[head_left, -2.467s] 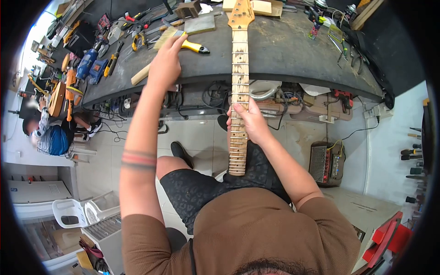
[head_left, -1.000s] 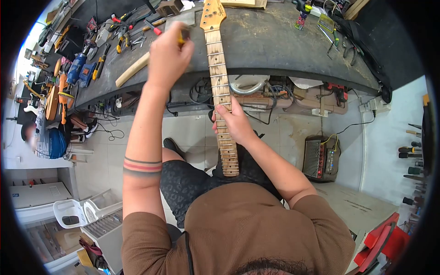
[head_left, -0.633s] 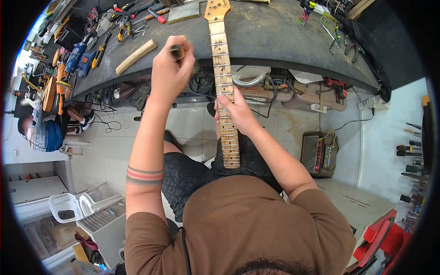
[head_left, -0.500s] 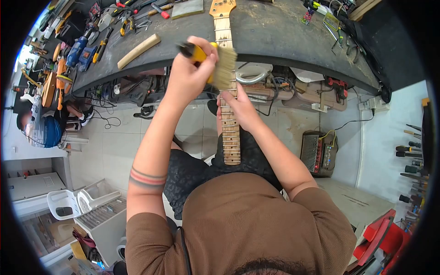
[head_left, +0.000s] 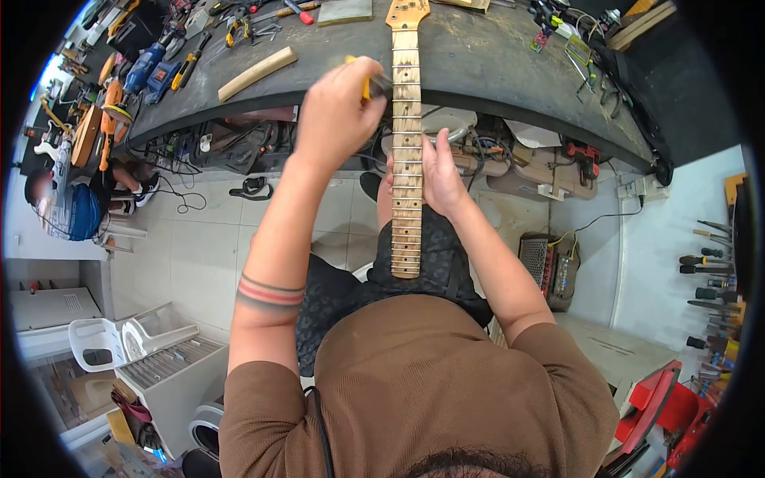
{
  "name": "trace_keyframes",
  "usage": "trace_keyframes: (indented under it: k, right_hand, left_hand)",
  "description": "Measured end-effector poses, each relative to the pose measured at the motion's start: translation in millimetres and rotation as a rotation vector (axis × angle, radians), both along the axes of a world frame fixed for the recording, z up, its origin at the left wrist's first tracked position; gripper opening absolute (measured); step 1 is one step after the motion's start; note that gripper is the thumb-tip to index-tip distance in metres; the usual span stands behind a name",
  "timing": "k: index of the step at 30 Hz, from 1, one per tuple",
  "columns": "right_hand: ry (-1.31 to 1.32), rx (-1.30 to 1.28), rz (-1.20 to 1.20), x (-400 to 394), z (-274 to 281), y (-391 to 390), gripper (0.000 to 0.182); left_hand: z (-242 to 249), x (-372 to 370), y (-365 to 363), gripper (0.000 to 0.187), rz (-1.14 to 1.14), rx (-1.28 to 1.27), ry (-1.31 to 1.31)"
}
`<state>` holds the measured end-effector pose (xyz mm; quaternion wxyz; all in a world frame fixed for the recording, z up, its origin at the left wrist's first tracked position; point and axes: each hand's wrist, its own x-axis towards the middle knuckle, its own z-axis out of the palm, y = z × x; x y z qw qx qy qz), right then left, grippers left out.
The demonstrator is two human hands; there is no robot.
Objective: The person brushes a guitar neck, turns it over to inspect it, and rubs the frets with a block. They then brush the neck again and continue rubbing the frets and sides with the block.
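The guitar neck [head_left: 406, 147], maple with dark worn patches between the frets, runs from the bench edge down to my lap, its headstock [head_left: 408, 11] on the bench. My right hand [head_left: 441, 175] cups it from below, fingertips showing at its left edge and thumb off the fretboard. Just left of the upper frets, my left hand [head_left: 339, 107] is closed around a brush [head_left: 367, 86]. Only a yellow part and a blurred dark part of the brush show; its bristles cannot be made out.
On the dark workbench [head_left: 335, 60] lie a wooden stick [head_left: 256, 73], a flat block [head_left: 345, 11] and several hand tools. Cables and a red power tool [head_left: 584, 159] sit beneath. A person [head_left: 76, 203] sits far left. Tools hang on the right wall.
My left hand has lifted the brush off the fretboard, and the bristles no longer show. My right thumb has come off the frets to the side. The view has shifted slightly.
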<state>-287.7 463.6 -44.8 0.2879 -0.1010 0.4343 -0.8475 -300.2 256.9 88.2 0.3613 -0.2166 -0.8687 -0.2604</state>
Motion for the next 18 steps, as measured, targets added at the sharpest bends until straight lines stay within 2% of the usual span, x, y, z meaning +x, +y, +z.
trace_keyframes:
  k: [2, 3, 4, 6, 7, 8, 10, 11, 12, 13, 14, 16, 17, 18]
  right_hand:
    - [0.012, 0.015, 0.009, 1.0, -1.2, 3.0, 0.097]
    - [0.004, 0.005, 0.009, 1.0, 0.2, 3.4, 0.098]
    - [-0.003, -0.005, 0.014, 0.2, 1.5, 1.9, 0.098]
    - [-0.027, -0.051, 0.074, -4.7, 1.2, 0.9, 0.099]
    - [-0.012, -0.027, 0.055, -6.0, 0.1, 0.9, 0.101]
    - [-0.011, -0.001, 0.03, 0.2, -2.3, 3.9, 0.102]
    - [-0.029, -0.043, 0.076, -3.2, -11.5, 10.0, 0.107]
    - [-0.01, -0.017, 0.064, -2.0, -6.5, 10.4, 0.108]
    - [0.01, 0.009, 0.054, -2.2, -2.8, 8.9, 0.108]
    - [-0.055, 0.003, -0.031, -2.4, -4.2, 3.3, 0.108]
    - [-0.003, 0.025, -0.044, -2.8, -4.8, 4.3, 0.106]
    - [0.0, 0.013, 0.037, -8.1, -15.0, 10.1, 0.098]
    - [-0.01, 0.013, 0.033, -7.2, -15.4, 10.1, 0.098]
    - [0.004, 0.009, 0.086, -8.5, -14.2, 10.3, 0.091]
  left_hand:
    - [0.1, 4.1, -5.0, 0.014, -0.094, 0.305, -0.136]
    - [-2.0, 8.9, 0.7, 0.013, -0.251, 0.592, -0.206]
    - [-5.1, 14.4, 8.6, 0.013, -0.247, 0.594, -0.206]
    - [-0.5, 26.9, 25.2, 0.013, -0.548, 0.936, -0.514]
    - [-22.8, 16.1, 21.2, 0.013, -0.407, 0.743, -0.521]
    - [-19.7, 22.5, 3.5, 0.013, -0.012, 0.111, -0.166]
    - [-17.3, 35.6, -9.1, 0.015, -0.096, 0.003, -0.096]
    - [-30.1, 51.3, 0.8, 0.017, -0.269, 0.552, -0.347]
    - [-34.3, 69.2, 12.3, 0.017, -0.476, 0.754, -0.314]
    - [-40.1, 92.6, 24.8, 0.017, -0.523, 0.803, -0.371]
    - [-47.8, 108.7, 31.8, 0.017, -0.572, 0.85, -0.433]
    - [-77.2, 122.0, 15.6, 0.019, -0.38, 0.504, -0.359]
    - [-73.3, 121.4, 1.8, 0.022, -0.256, 0.165, -0.17]
    - [-73.0, 125.6, -10.2, 0.02, -0.131, -0.084, -0.113]
